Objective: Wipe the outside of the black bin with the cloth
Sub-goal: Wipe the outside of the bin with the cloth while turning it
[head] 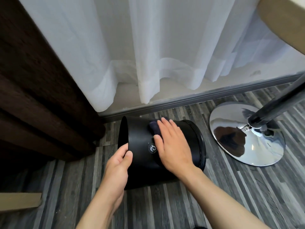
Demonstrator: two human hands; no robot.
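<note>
The black bin (142, 162) lies on its side on the grey wood-pattern floor, its open mouth facing left and a small round white logo on its wall. My left hand (118, 162) grips the rim of the mouth, thumb outside on the wall. My right hand (173, 146) lies flat on the upper side of the bin, pressing a dark purple cloth (154, 128) against it. Only the cloth's far-left edge shows beyond my fingers; the remainder is hidden under the palm.
A chrome round stool base (247, 138) with a black post stands on the floor to the right of the bin. White sheer curtains (148, 55) hang behind, above a grey skirting. Dark brown drapes (33, 96) fill the left. A beige tabletop edge (283, 22) sits upper right.
</note>
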